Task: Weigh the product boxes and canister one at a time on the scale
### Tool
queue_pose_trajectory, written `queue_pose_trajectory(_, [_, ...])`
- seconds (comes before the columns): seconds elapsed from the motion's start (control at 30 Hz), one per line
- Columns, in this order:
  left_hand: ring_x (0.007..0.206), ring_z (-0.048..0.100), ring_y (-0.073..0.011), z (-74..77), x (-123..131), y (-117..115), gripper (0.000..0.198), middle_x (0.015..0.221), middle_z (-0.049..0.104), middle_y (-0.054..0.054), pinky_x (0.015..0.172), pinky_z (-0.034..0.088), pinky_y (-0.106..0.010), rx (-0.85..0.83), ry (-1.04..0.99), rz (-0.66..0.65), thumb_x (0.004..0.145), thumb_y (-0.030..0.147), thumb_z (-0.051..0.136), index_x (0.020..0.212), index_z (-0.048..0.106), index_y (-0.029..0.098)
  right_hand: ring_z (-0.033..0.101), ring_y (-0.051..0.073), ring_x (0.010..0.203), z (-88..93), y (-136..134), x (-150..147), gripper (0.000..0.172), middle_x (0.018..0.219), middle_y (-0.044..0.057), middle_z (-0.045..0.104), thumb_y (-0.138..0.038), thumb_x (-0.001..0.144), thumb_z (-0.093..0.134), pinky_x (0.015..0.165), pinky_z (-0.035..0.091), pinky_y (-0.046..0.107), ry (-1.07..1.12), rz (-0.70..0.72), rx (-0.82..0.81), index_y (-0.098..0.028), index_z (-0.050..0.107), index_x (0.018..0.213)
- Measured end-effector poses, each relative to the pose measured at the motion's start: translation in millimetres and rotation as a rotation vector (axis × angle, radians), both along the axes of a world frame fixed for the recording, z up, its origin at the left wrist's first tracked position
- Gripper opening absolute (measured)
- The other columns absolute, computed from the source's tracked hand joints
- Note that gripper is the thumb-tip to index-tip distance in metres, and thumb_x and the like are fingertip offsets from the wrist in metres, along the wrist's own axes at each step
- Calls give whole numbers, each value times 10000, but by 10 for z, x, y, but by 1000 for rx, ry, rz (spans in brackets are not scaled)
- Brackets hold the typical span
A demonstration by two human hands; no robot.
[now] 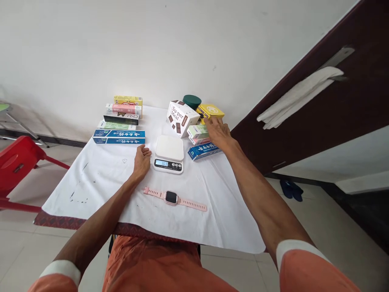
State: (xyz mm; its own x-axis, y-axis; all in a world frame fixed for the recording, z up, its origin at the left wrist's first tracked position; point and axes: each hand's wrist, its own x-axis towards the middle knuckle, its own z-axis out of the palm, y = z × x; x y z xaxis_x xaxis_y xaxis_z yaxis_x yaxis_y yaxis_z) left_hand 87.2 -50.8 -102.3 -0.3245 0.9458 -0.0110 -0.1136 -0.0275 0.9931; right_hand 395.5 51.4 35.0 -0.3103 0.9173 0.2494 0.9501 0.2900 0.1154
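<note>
My left hand rests on the white cloth, loosely curled with fingers apart and nothing in it, just left of a white digital kitchen scale. The scale's bare plate faces up and its display is lit. My right hand reaches over the right-hand group of boxes with bent fingers; its grip is partly hidden. By its fingertips is a yellow box. Below them lie a pale green box and a blue toothpaste box. A white "Super Meal" box stands tilted to the left.
A pink-strapped smartwatch lies flat in front of the scale. At left is a row of boxes, including blue toothpaste boxes. A dark green lid shows behind. A red chair stands left; a towel hangs on the door handle.
</note>
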Motion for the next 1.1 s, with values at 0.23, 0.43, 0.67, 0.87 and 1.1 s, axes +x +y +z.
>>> queue_pose_trajectory(0.23, [969,683,-174,-37,27,3,589,1067,642,-56,1057,544,-426,18,-17,8,659,-21,554,1209,511,184,535,408,1267,259,-132,-997,323,1253,214,639,-224,948,563,1055,476,589,132,238,-61,-153,714,1224])
queue_pose_trajectory(0.43, [938,685,-174,-44,53,19,560,1040,650,-48,1034,551,-420,4,-14,41,666,-40,533,1177,518,190,541,357,1292,107,-267,-2420,443,1338,173,634,-363,909,743,1059,475,474,136,526,-310,-163,660,1295])
queue_pose_trajectory(0.67, [1008,661,-262,-49,64,14,384,1007,681,-78,984,546,-446,36,116,48,679,-31,550,988,558,197,487,377,1320,-376,-334,-2954,499,1427,197,536,-293,908,745,1008,474,508,-45,447,-338,-194,566,1364])
queue_pose_trajectory(0.87, [960,660,-237,-56,90,5,484,1020,671,-67,925,569,-405,30,45,22,624,-78,512,1018,540,201,470,400,1317,-423,-225,-2971,529,1433,224,515,-295,872,754,1012,471,569,-17,454,-316,-174,564,1351])
queue_pose_trajectory(1.1, [1039,666,-268,-34,69,-1,426,1080,686,-104,1011,549,-448,31,73,42,679,-49,568,1029,557,194,477,401,1333,-394,-220,-3073,600,1445,222,524,-370,830,780,1046,439,560,-21,420,-354,-154,551,1341])
